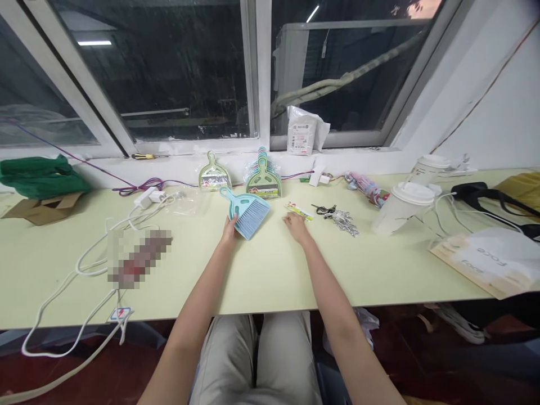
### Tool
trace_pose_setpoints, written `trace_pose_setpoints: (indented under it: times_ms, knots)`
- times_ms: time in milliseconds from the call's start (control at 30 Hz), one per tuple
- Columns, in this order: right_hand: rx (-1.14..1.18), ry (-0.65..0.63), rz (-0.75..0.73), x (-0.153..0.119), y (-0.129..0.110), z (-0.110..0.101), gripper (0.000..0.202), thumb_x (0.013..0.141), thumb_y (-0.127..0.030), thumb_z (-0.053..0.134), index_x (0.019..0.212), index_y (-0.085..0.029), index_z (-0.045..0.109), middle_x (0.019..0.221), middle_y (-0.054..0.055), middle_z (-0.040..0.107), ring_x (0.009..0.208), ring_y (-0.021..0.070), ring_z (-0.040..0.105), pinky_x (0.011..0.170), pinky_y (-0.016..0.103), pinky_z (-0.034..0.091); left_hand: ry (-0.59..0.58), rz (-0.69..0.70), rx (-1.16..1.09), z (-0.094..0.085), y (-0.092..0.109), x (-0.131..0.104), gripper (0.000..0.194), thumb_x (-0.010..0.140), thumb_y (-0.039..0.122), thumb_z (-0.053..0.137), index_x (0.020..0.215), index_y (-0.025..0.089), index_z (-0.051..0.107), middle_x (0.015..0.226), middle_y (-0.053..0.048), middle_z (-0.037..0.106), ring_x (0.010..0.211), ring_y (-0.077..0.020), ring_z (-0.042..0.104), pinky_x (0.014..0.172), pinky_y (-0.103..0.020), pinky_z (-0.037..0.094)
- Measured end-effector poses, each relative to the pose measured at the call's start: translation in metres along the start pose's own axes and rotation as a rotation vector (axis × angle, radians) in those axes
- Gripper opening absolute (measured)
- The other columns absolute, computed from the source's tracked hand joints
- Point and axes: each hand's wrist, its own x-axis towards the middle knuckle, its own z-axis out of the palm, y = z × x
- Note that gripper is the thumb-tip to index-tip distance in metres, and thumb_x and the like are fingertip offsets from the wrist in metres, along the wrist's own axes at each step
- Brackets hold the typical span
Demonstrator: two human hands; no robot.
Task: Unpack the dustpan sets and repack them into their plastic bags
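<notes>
A light blue mini dustpan [233,194] with a matching hand brush [252,218] nested in it is gripped at its left side by my left hand [230,228]. It is tilted up above the table, bristles facing me. My right hand [296,226] rests on the table with its fingers curled together. A yellow-green label card [300,211] lies right against these fingers; whether they pinch it is hidden. A bunch of small silver metal pieces [343,220] with a black loop lies to the right of the card.
Behind stand a wrapped green dustpan set [214,171] and a stack of wrapped sets [264,179]. White cables [90,270] cross the left side, near a cardboard box [46,209]. Right are paper cups [403,208], a folded umbrella [367,188] and a tissue pack [489,259].
</notes>
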Motion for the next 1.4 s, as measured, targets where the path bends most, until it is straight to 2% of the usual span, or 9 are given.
trace_pose_setpoints:
  times_ms: [167, 433, 567, 700, 867, 1033, 1200, 1267, 1400]
  knots:
    - [-0.032, 0.157, -0.044, -0.008, -0.022, 0.011, 0.035, 0.095, -0.031, 0.042, 0.124, -0.015, 0.055, 0.13, 0.017, 0.053, 0.113, 0.0231, 0.054, 0.098, 0.036, 0.038, 0.061, 0.003, -0.054, -0.009, -0.002, 0.008, 0.05, 0.084, 0.053, 0.057, 0.127, 0.03, 0.048, 0.115, -0.005, 0.065, 0.102, -0.0204, 0.063, 0.08, -0.033, 0.054]
    - [-0.05, -0.028, -0.073, -0.008, -0.02, 0.03, 0.031, 0.091, -0.02, 0.049, 0.117, -0.02, 0.064, 0.132, 0.012, 0.059, 0.126, 0.0251, 0.05, 0.113, 0.051, 0.021, 0.072, -0.032, -0.213, -0.007, -0.006, 0.009, 0.048, 0.08, 0.045, 0.065, 0.122, 0.028, 0.051, 0.109, -0.004, 0.066, 0.096, -0.0205, 0.064, 0.069, -0.028, 0.054]
    - [0.278, 0.169, 0.066, -0.003, -0.026, 0.021, 0.028, 0.089, -0.024, 0.05, 0.108, -0.017, 0.069, 0.11, 0.011, 0.071, 0.105, 0.0239, 0.064, 0.105, 0.043, 0.037, 0.052, -0.041, -0.232, -0.003, -0.006, 0.004, 0.043, 0.077, 0.043, 0.069, 0.115, 0.026, 0.054, 0.104, -0.004, 0.065, 0.089, -0.0195, 0.064, 0.067, -0.029, 0.054]
    - [0.546, 0.431, -0.018, -0.008, -0.045, 0.011, 0.04, 0.091, -0.035, 0.047, 0.124, -0.016, 0.061, 0.124, 0.011, 0.065, 0.116, 0.0218, 0.06, 0.104, 0.039, 0.04, 0.007, -0.044, -0.206, 0.004, -0.006, -0.003, 0.045, 0.075, 0.044, 0.071, 0.112, 0.025, 0.054, 0.102, -0.005, 0.064, 0.084, -0.0178, 0.063, 0.066, -0.029, 0.054]
    - [0.306, 0.108, -0.321, -0.03, -0.081, 0.026, 0.035, 0.092, -0.032, 0.05, 0.124, -0.026, 0.061, 0.136, 0.006, 0.057, 0.133, 0.0222, 0.044, 0.118, 0.053, 0.01, -0.11, -0.02, -0.227, 0.014, -0.008, -0.013, 0.048, 0.073, 0.047, 0.073, 0.109, 0.021, 0.053, 0.098, -0.006, 0.065, 0.081, -0.0172, 0.064, 0.067, -0.03, 0.055]
    - [0.27, 0.045, -0.281, -0.036, -0.087, 0.039, 0.032, 0.09, -0.032, 0.053, 0.12, -0.027, 0.062, 0.139, 0.007, 0.054, 0.135, 0.0257, 0.041, 0.115, 0.063, 0.001, -0.123, 0.004, -0.202, 0.015, -0.008, -0.019, 0.055, 0.061, 0.024, 0.079, 0.108, 0.023, 0.05, 0.104, -0.004, 0.065, 0.085, -0.0177, 0.065, 0.074, -0.033, 0.054]
    - [0.761, 0.31, 0.073, -0.023, -0.076, 0.049, 0.062, 0.071, -0.037, 0.07, 0.128, -0.02, 0.053, 0.146, 0.014, 0.043, 0.137, 0.0287, 0.038, 0.113, 0.051, 0.029, -0.179, 0.028, -0.218, 0.019, -0.003, -0.025, 0.067, 0.055, 0.022, 0.081, 0.114, 0.025, 0.05, 0.113, -0.006, 0.064, 0.098, -0.0235, 0.064, 0.085, -0.04, 0.052]
    - [1.072, 0.198, 0.233, -0.017, -0.072, 0.052, 0.071, 0.062, -0.038, 0.076, 0.126, -0.019, 0.052, 0.133, 0.015, 0.056, 0.125, 0.0298, 0.053, 0.101, 0.047, 0.045, -0.21, 0.049, -0.229, 0.021, -0.002, -0.029, 0.071, 0.053, 0.023, 0.083, 0.115, 0.025, 0.05, 0.117, -0.008, 0.064, 0.104, -0.0265, 0.063, 0.09, -0.043, 0.05]
    - [1.431, -0.069, 0.361, -0.014, -0.067, 0.051, 0.05, 0.055, -0.029, 0.083, 0.1, -0.021, 0.062, 0.094, 0.007, 0.073, 0.087, 0.0248, 0.07, 0.079, 0.04, 0.059, -0.31, 0.095, -0.168, 0.022, -0.005, -0.035, 0.072, 0.056, 0.03, 0.085, 0.119, 0.025, 0.05, 0.122, -0.011, 0.061, 0.112, -0.0305, 0.059, 0.095, -0.048, 0.047]
